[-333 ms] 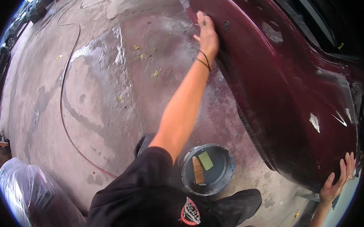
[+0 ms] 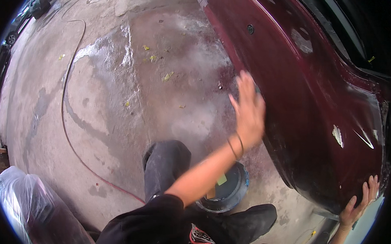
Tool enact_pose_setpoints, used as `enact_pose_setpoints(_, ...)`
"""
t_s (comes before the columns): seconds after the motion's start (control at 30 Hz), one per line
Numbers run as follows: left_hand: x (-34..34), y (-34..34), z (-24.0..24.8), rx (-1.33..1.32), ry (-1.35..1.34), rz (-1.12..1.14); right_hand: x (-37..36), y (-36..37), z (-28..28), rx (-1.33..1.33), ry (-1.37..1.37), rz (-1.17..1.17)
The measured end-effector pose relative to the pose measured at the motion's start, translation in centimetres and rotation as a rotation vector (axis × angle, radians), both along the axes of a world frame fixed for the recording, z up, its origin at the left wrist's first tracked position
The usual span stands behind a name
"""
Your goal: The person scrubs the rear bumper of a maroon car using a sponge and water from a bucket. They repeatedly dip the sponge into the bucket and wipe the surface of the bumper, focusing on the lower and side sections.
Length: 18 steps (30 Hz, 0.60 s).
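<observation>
A dark red car body panel (image 2: 300, 113) slants down the right side, with scuffed and bare patches. Against its lower edge, about midway along, lies my left hand (image 2: 250, 109), fingers stretched out and slightly blurred, holding nothing. My right hand (image 2: 360, 201) rests with spread fingers on the panel's near right corner. Below my left forearm stands a round dark bucket (image 2: 226, 206), partly covered by the arm. Inside it, bits of a green block (image 2: 221, 180) and a brown block (image 2: 210, 193) show.
A thin hose (image 2: 65, 112) snakes over the concrete floor (image 2: 103, 131) on the left. A plastic-wrapped object (image 2: 30, 202) stands at the lower left. Several yellow-green scraps (image 2: 168, 76) lie on the floor. My bent knee (image 2: 167, 160) is beside the bucket.
My left hand has slid along the panel from its far end toward me, and the forearm now covers part of the bucket. My right hand stays at the panel's corner.
</observation>
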<state>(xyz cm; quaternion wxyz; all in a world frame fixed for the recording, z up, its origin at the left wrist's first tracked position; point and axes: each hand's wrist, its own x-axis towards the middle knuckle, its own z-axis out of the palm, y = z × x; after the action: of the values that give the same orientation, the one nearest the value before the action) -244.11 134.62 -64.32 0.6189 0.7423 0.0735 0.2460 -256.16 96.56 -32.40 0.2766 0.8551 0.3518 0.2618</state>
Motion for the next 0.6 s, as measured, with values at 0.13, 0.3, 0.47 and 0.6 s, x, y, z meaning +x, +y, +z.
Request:
enact_pose_setpoints(0.13,17.7,18.5,-0.4,0.02,-0.249,0.144,0.5,0.7,0.7,0.02,-0.018,0.034)
enact_pose_setpoints(0.3,19.2,15.8,-4.9,0.069,-0.279,0.199,0.7,0.5,0.7,0.025,0.034,0.043)
enact_pose_setpoints(0.47,-6.7,-9.5,-1.6,-0.103,-0.121,-0.051,0.1,-0.1,0.9,0.058,0.067,0.037)
enact_pose_setpoints(0.6,-6.7,-7.6,-1.1,-0.014,-0.117,-0.101,2.4,-0.3,0.2,0.105,0.118,0.075)
